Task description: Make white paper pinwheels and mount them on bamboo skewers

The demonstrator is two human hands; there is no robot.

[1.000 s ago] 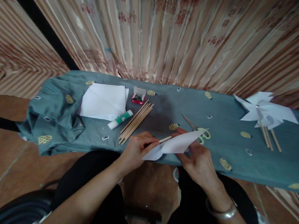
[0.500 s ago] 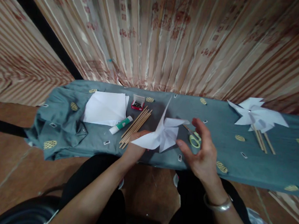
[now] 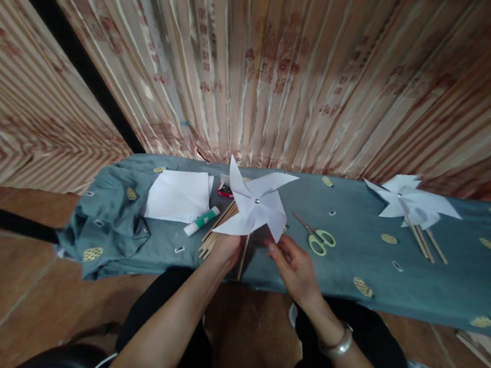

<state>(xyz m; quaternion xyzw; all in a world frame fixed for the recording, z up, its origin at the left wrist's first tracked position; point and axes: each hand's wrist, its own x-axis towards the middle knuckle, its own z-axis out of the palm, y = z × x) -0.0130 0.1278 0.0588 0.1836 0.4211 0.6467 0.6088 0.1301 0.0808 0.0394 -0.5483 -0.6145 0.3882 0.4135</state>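
Observation:
My left hand (image 3: 226, 247) grips the wooden stick (image 3: 243, 258) of a white paper pinwheel (image 3: 255, 204) and holds it upright, its face toward me with a metal pin at the centre. My right hand (image 3: 293, 263) is just right of it, fingers apart, the fingertips touching or almost touching the pinwheel's lower right blade. Both hands hover over the near edge of the table, which is draped in a blue-grey cloth (image 3: 351, 259).
A bundle of wooden sticks (image 3: 217, 228), a glue stick (image 3: 201, 221), a stack of white paper (image 3: 179, 195) and a small red box (image 3: 224, 189) lie to the left. Yellow-handled scissors (image 3: 316, 236) lie to the right. Finished pinwheels (image 3: 408, 202) rest at the far right. A striped curtain hangs behind.
The pinwheel went from lying flat between both hands to standing upright on its stick in my left hand. My right hand let go, then came back to the lower blade.

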